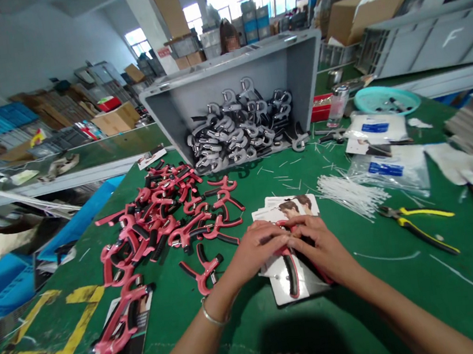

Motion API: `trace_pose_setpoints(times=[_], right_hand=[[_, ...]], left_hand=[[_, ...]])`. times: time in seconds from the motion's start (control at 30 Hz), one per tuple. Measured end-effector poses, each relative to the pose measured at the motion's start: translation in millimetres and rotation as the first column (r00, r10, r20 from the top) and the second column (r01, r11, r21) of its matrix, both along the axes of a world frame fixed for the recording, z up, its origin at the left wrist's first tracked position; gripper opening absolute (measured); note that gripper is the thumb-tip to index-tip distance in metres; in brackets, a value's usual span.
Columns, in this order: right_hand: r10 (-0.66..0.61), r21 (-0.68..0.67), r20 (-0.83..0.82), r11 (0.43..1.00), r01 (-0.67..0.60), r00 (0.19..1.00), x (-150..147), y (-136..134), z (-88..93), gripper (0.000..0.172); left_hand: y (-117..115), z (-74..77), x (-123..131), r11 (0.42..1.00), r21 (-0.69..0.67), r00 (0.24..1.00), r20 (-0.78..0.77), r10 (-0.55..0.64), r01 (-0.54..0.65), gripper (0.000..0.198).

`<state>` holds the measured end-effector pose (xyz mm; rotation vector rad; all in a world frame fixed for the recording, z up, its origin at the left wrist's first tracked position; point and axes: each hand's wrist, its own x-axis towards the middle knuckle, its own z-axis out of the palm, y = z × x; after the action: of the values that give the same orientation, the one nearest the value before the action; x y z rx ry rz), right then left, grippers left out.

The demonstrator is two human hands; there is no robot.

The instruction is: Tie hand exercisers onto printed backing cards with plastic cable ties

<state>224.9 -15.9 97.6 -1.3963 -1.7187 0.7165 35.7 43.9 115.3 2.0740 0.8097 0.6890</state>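
Left hand [260, 249] and right hand [320, 242] clamp their fingers on a grip [292, 277] over card [281, 288], likely to steady it.

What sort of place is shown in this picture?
Probably a factory workshop: a grey crate full of similar parts, a heap of red-and-black pieces, and stacked blue bins behind.

Pink-red hand grip [291, 273], black-padded handle pointing nearward, atop white printed cards [281, 289]
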Motion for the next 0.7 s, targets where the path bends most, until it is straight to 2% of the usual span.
trace_pose_setpoints(times=[0.07,0.1,0.23,0.33,0.43,0.53,0.63,0.7], right_hand=[[0.006,0.028,-0.001,1.0,-0.006,1.0,-0.8,1.1,-2.4,0.018],[0.005,0.045,0.002,0.999,-0.005,1.0,-0.9,1.3,-4.1,0.015],[-0.009,0.107,0.031,0.994,0.006,0.999,0.1,2.1,-11.1,0.019],[-0.043,0.141,0.035,0.989,0.037,0.998,-0.1,4.1,-13.3,0.023],[-0.041,0.144,0.032,0.989,0.036,0.999,-2.2,6.7,-13.5,0.027],[-0.011,0.131,0.026,0.991,0.007,1.0,-5.4,9.9,-13.9,0.027],[-0.038,0.135,-0.016,0.99,0.04,0.999,-3.0,9.3,-10.5,0.021],[-0.071,0.158,-0.029,0.985,0.075,0.997,5.3,-0.3,-1.7,0.016]], left_hand=[[2.3,5.4,0.7,0.997,-0.027,0.997,-0.002,0.071,-0.071,0.016],[2.4,8.4,2.1,0.993,0.012,0.993,-0.02,0.115,-0.115,0.016],[-11.5,19.0,12.8,0.935,0.283,0.962,-0.108,0.251,-0.212,0.017],[-38.0,13.0,21.0,0.889,0.433,0.961,-0.145,0.235,-0.152,0.017],[-64.9,-6.1,26.1,0.83,0.556,0.965,-0.192,0.179,-0.043,0.018],[-76.2,-17.4,28.7,0.792,0.608,0.95,-0.276,0.147,0.054,0.018],[-75.2,-9.0,26.0,0.828,0.551,0.93,-0.348,0.116,0.103,0.016],[-77.7,0.4,18.4,0.85,0.527,0.924,-0.326,0.198,0.003,0.021]])
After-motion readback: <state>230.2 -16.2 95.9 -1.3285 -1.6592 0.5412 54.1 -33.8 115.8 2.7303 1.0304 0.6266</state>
